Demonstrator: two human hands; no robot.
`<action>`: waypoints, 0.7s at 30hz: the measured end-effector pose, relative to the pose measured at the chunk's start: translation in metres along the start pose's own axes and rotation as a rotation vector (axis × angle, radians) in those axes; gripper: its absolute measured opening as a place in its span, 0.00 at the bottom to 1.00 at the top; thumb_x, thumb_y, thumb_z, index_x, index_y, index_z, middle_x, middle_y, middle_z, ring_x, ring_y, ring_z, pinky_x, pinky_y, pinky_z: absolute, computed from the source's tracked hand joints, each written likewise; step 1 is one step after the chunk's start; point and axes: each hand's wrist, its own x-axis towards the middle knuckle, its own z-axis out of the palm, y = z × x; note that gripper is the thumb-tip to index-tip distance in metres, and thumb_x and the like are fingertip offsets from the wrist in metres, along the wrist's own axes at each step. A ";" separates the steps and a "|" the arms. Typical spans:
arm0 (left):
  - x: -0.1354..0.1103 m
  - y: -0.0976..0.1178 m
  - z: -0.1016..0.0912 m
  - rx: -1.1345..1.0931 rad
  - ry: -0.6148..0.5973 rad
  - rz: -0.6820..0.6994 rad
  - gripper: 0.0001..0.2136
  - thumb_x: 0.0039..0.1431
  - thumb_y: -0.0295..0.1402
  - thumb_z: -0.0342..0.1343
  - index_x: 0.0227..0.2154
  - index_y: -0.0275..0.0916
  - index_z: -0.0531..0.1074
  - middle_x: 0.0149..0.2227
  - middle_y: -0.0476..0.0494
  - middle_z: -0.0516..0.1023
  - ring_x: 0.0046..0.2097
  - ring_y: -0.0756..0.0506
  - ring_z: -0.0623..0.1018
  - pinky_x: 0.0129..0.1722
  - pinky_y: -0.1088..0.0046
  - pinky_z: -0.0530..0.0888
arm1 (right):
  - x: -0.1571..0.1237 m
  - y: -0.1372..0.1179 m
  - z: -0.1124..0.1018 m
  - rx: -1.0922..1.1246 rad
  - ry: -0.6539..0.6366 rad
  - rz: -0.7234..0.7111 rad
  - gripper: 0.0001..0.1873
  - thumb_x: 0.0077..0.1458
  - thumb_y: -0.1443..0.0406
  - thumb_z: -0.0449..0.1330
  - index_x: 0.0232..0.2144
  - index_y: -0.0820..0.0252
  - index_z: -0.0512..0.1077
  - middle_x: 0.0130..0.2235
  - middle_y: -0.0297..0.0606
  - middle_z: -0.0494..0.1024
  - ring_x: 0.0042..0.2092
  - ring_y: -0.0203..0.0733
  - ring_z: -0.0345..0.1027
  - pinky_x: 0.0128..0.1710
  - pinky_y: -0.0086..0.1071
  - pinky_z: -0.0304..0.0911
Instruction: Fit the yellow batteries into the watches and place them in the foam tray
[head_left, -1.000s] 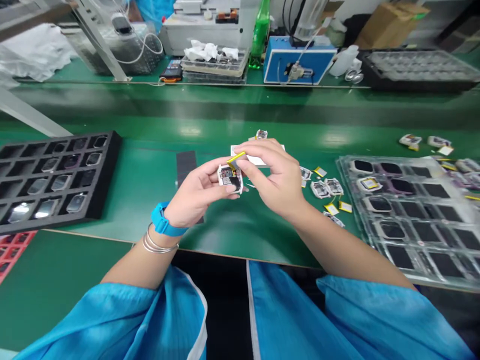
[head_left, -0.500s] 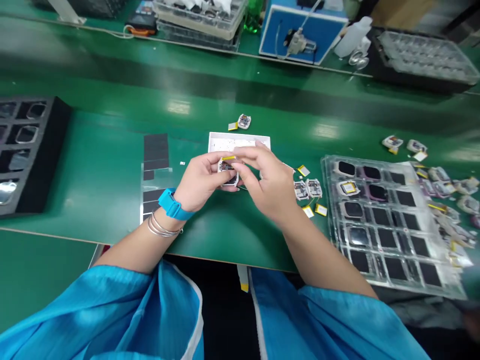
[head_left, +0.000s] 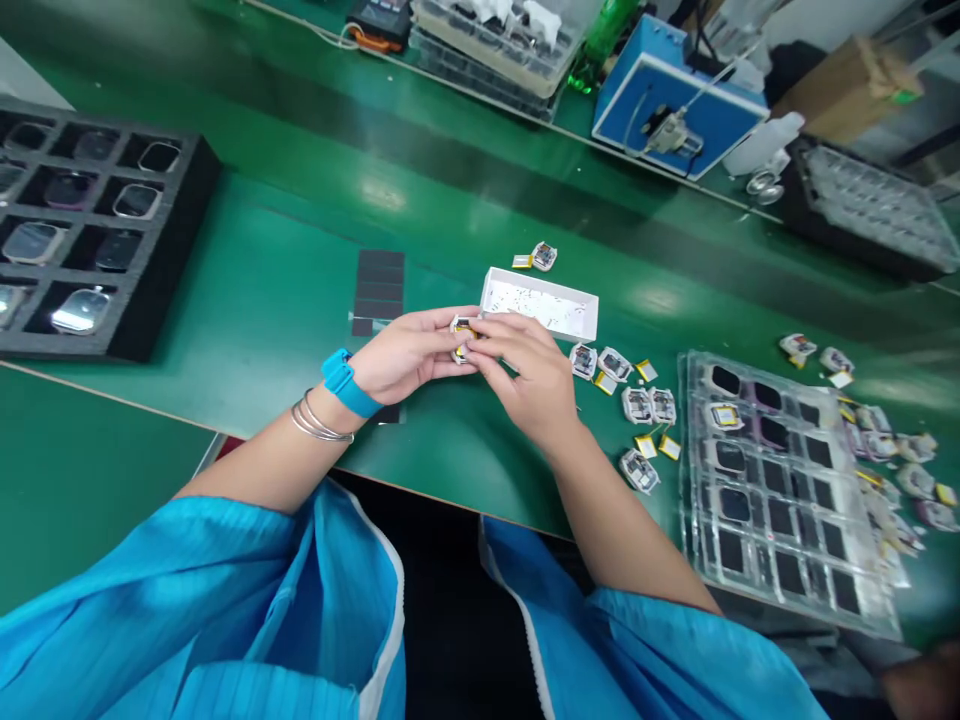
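My left hand [head_left: 409, 350] cradles a small white watch module [head_left: 463, 339] with a yellow battery on it, just above the green table. My right hand [head_left: 525, 375] meets it from the right, its fingertips pinched on the module's battery side. Both hands hold the same piece over the table, in front of a small white box [head_left: 541, 302]. A blue band and silver bangles sit on my left wrist.
A black foam tray [head_left: 150, 290] of watch faces lies at the left. A clear blister tray [head_left: 780, 480] lies at the right, with loose modules and yellow batteries [head_left: 641, 405] between it and my hands. Black pads [head_left: 379, 290] lie behind my left hand. A blue machine [head_left: 675, 115] stands at the back.
The view has tilted and swung; my hands have lowered closer to the table. The yellow battery, lifted by my right fingers a second ago, now lies pressed against the module.
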 end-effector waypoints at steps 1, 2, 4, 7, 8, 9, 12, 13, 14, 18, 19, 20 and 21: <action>-0.002 0.000 -0.004 0.024 -0.015 0.019 0.19 0.55 0.23 0.62 0.50 0.36 0.76 0.43 0.41 0.82 0.40 0.47 0.83 0.48 0.67 0.80 | 0.000 -0.003 0.004 0.013 0.043 0.038 0.06 0.60 0.64 0.63 0.39 0.47 0.79 0.50 0.37 0.81 0.55 0.49 0.72 0.60 0.54 0.67; -0.004 0.001 -0.007 0.050 -0.034 0.036 0.20 0.54 0.23 0.63 0.51 0.37 0.76 0.44 0.41 0.82 0.41 0.47 0.83 0.47 0.68 0.80 | 0.000 -0.006 0.008 0.038 0.078 0.084 0.08 0.58 0.63 0.65 0.41 0.48 0.78 0.52 0.39 0.79 0.56 0.50 0.71 0.60 0.54 0.67; -0.008 0.004 -0.014 0.110 -0.062 0.067 0.23 0.52 0.25 0.66 0.53 0.39 0.74 0.45 0.41 0.82 0.45 0.45 0.82 0.47 0.69 0.79 | 0.001 -0.011 0.019 0.134 0.107 0.182 0.17 0.55 0.61 0.67 0.48 0.48 0.75 0.56 0.41 0.75 0.58 0.51 0.69 0.60 0.51 0.68; -0.013 0.010 -0.028 0.196 -0.073 0.107 0.25 0.51 0.30 0.68 0.53 0.39 0.74 0.46 0.39 0.82 0.49 0.43 0.82 0.48 0.69 0.79 | 0.002 -0.017 0.039 0.329 0.075 0.303 0.28 0.56 0.60 0.65 0.59 0.46 0.67 0.61 0.42 0.69 0.60 0.49 0.68 0.55 0.46 0.72; -0.015 0.012 -0.033 0.220 -0.075 0.115 0.24 0.51 0.31 0.69 0.53 0.39 0.74 0.46 0.39 0.82 0.49 0.42 0.82 0.48 0.69 0.79 | 0.003 -0.019 0.046 0.384 0.068 0.339 0.31 0.57 0.59 0.64 0.61 0.46 0.65 0.63 0.42 0.67 0.60 0.49 0.68 0.53 0.44 0.74; -0.018 0.014 -0.039 0.242 -0.081 0.122 0.24 0.50 0.32 0.70 0.51 0.38 0.74 0.46 0.39 0.82 0.48 0.42 0.82 0.48 0.68 0.79 | 0.004 -0.022 0.054 0.433 0.062 0.368 0.32 0.56 0.59 0.64 0.63 0.46 0.63 0.64 0.43 0.66 0.60 0.49 0.69 0.51 0.43 0.75; -0.025 0.021 -0.056 0.303 -0.109 0.131 0.23 0.48 0.34 0.71 0.47 0.37 0.75 0.44 0.39 0.83 0.47 0.41 0.82 0.47 0.66 0.80 | 0.009 -0.032 0.073 0.573 0.017 0.408 0.34 0.55 0.57 0.66 0.63 0.47 0.63 0.61 0.44 0.71 0.53 0.47 0.74 0.45 0.39 0.77; -0.027 0.023 -0.061 0.319 -0.116 0.138 0.22 0.48 0.35 0.72 0.46 0.37 0.76 0.44 0.39 0.83 0.47 0.41 0.83 0.47 0.66 0.80 | 0.012 -0.034 0.078 0.609 0.008 0.408 0.33 0.55 0.56 0.66 0.62 0.48 0.64 0.57 0.43 0.75 0.50 0.46 0.76 0.44 0.39 0.77; -0.027 0.026 -0.066 0.332 -0.122 0.147 0.22 0.47 0.35 0.72 0.45 0.36 0.76 0.43 0.39 0.83 0.47 0.41 0.83 0.47 0.66 0.79 | 0.015 -0.037 0.083 0.633 0.009 0.407 0.32 0.55 0.55 0.66 0.61 0.49 0.65 0.54 0.42 0.78 0.47 0.45 0.77 0.43 0.38 0.77; -0.016 0.036 -0.078 0.351 -0.164 0.191 0.21 0.46 0.35 0.72 0.43 0.36 0.76 0.43 0.39 0.83 0.45 0.42 0.83 0.44 0.70 0.79 | 0.030 -0.034 0.095 0.641 0.054 0.405 0.31 0.54 0.52 0.67 0.58 0.51 0.68 0.50 0.41 0.80 0.44 0.44 0.78 0.44 0.37 0.77; -0.010 0.039 -0.080 0.353 -0.179 0.189 0.21 0.45 0.35 0.72 0.43 0.36 0.76 0.43 0.39 0.83 0.45 0.42 0.83 0.43 0.71 0.79 | 0.033 -0.031 0.099 0.640 0.056 0.406 0.32 0.53 0.52 0.67 0.58 0.52 0.69 0.50 0.42 0.80 0.45 0.44 0.78 0.44 0.37 0.77; -0.004 0.041 -0.081 0.354 -0.192 0.180 0.22 0.45 0.35 0.73 0.43 0.36 0.76 0.43 0.39 0.83 0.44 0.43 0.83 0.43 0.71 0.79 | 0.035 -0.027 0.101 0.641 0.062 0.409 0.32 0.53 0.51 0.67 0.58 0.52 0.68 0.51 0.42 0.80 0.45 0.45 0.78 0.45 0.38 0.76; 0.002 0.043 -0.084 0.353 -0.202 0.163 0.22 0.44 0.35 0.73 0.43 0.35 0.77 0.42 0.39 0.83 0.44 0.43 0.83 0.43 0.71 0.79 | 0.037 -0.023 0.104 0.644 0.066 0.415 0.33 0.52 0.51 0.68 0.58 0.52 0.68 0.51 0.43 0.80 0.46 0.45 0.78 0.45 0.39 0.76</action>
